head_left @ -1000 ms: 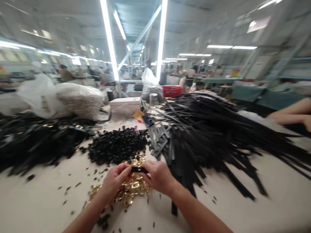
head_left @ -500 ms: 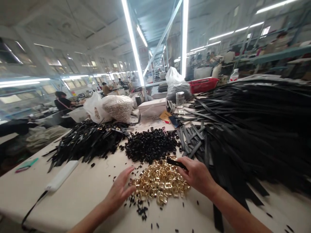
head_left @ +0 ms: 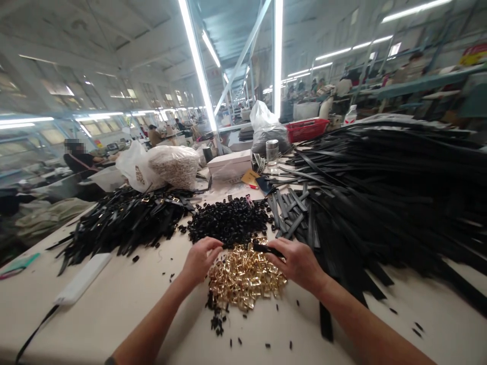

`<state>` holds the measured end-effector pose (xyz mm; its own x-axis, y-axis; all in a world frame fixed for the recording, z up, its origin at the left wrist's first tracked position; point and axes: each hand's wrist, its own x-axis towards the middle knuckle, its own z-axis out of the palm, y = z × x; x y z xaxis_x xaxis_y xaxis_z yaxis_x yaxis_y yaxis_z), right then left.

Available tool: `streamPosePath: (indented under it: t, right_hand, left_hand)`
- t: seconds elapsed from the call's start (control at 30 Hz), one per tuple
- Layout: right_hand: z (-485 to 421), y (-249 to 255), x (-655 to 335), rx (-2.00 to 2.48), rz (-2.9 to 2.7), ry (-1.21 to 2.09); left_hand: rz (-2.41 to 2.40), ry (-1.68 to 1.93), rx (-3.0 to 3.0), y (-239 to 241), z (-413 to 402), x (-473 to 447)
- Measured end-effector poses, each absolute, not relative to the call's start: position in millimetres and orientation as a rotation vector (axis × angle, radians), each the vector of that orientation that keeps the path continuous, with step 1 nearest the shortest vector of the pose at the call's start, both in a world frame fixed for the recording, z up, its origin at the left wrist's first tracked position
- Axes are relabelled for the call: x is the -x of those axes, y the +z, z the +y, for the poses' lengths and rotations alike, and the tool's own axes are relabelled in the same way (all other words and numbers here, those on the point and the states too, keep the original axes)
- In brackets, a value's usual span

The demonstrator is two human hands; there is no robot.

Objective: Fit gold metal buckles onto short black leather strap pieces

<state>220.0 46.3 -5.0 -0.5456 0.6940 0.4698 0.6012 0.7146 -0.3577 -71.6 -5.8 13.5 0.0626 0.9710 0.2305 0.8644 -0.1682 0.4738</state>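
Observation:
My right hand [head_left: 297, 262] is closed on a short black strap piece [head_left: 267, 248], held just above the heap of gold metal buckles [head_left: 245, 276]. My left hand [head_left: 201, 259] sits at the left edge of that gold heap, fingers curled, fingertips near the pile of small black loops [head_left: 228, 221]; what it holds, if anything, I cannot make out. Both forearms reach in from the bottom of the view over the white table [head_left: 125, 299].
A large stack of long black straps [head_left: 384, 197] fills the right. Finished black straps with buckles [head_left: 122, 220] lie at the left, with a white bar-shaped device [head_left: 81, 279] in front. Bags [head_left: 167, 165], a white box [head_left: 230, 163] and a glass jar [head_left: 272, 152] stand behind.
My hands parted from a shared hold on the black piece; the right kept it. The left dropped to the gold heap's edge, then moved up toward the black loops. The view swung left.

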Motion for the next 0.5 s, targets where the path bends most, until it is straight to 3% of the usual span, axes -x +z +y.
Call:
streamPosePath:
  t: [0.23,0.5]
  right_hand:
    - [41.1,3.4,-219.1,0.964,-2.334,0.185]
    - [37.5,8.0,-219.7,0.99,-2.31,0.131]
  left_hand:
    - [2.119,0.619,-1.995,18.7,24.1,76.5]
    - [1.863,0.511,-2.058,35.5,-1.5,45.6]
